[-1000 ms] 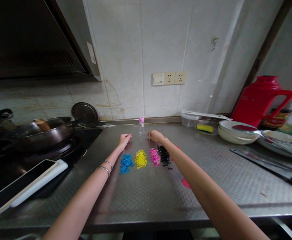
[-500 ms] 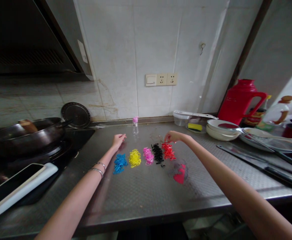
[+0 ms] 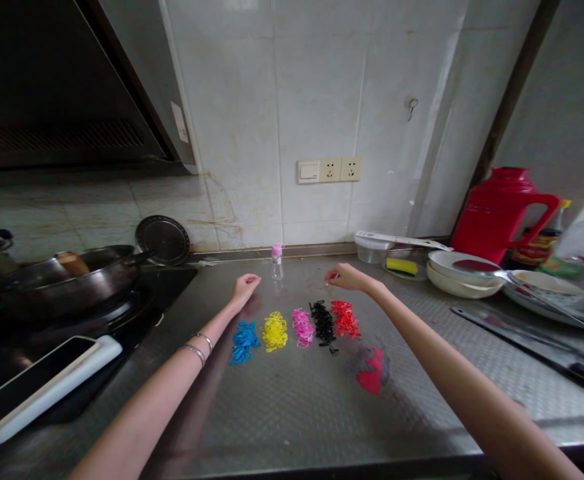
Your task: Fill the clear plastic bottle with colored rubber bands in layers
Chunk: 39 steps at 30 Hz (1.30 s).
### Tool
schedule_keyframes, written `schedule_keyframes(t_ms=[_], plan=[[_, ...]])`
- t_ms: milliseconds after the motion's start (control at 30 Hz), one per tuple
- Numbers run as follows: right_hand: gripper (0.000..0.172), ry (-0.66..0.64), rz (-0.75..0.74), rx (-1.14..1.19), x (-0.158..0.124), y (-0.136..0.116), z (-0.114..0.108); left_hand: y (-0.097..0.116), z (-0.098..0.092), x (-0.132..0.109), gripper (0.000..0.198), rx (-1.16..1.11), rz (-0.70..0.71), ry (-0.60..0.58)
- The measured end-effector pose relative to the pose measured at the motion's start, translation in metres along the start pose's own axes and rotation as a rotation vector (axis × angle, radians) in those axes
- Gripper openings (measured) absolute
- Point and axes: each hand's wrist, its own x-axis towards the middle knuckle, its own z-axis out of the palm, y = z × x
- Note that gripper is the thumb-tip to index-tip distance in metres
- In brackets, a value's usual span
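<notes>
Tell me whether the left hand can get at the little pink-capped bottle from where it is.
Probably yes. The left hand lies close beside the pink-capped bottle, with only bare counter between them; the band piles sit off that path.

Rubber band piles: blue (image 3: 243,341), yellow (image 3: 275,331), pink (image 3: 302,327), black (image 3: 323,323), red (image 3: 345,319); red jug (image 3: 502,212).

Five little piles of bands (image 3: 295,328) sit side by side in a row across the counter (image 3: 282,413). Behind the row stands a small bottle (image 3: 277,259), with the left hand (image 3: 245,288) just left of it and the right hand (image 3: 346,277) to its right. Far left, a wok (image 3: 82,277) sits on the stove (image 3: 137,300), and behind it a lid (image 3: 163,240) leans on the wall (image 3: 322,100). Far right, stacked plates (image 3: 465,272) lie in front of a jug (image 3: 497,213).
</notes>
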Motion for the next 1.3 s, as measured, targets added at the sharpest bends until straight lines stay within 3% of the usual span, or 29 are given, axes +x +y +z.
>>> schedule_keyframes(t_ms=[200, 333, 433, 533, 733, 1000, 1300], plan=[[0.027, 0.143, -0.027, -0.008, 0.030, -0.028, 0.002, 0.020, 0.032, 0.029, 0.054, 0.072, 0.146, -0.016], [0.030, 0.204, 0.004, -0.042, 0.050, -0.049, -0.003, 0.025, 0.055, 0.050, 0.064, 0.092, 0.162, -0.053], [0.030, 0.205, 0.040, -0.071, 0.063, -0.062, -0.008, 0.023, 0.065, 0.060, 0.060, 0.037, 0.128, -0.100], [0.031, 0.174, 0.069, -0.091, 0.073, -0.070, -0.009, 0.020, 0.070, 0.065, 0.043, -0.002, 0.142, -0.165], [0.040, 0.190, 0.081, -0.081, 0.076, -0.076, -0.004, 0.028, 0.068, 0.056, 0.030, 0.048, 0.183, -0.147], [0.060, 0.294, 0.090, 0.010, 0.055, -0.102, -0.004, 0.049, 0.045, 0.017, 0.033, 0.029, 0.275, -0.283], [0.050, 0.301, 0.140, -0.105, 0.048, -0.120, 0.009, 0.064, 0.030, -0.010, 0.030, 0.093, 0.240, -0.338]])
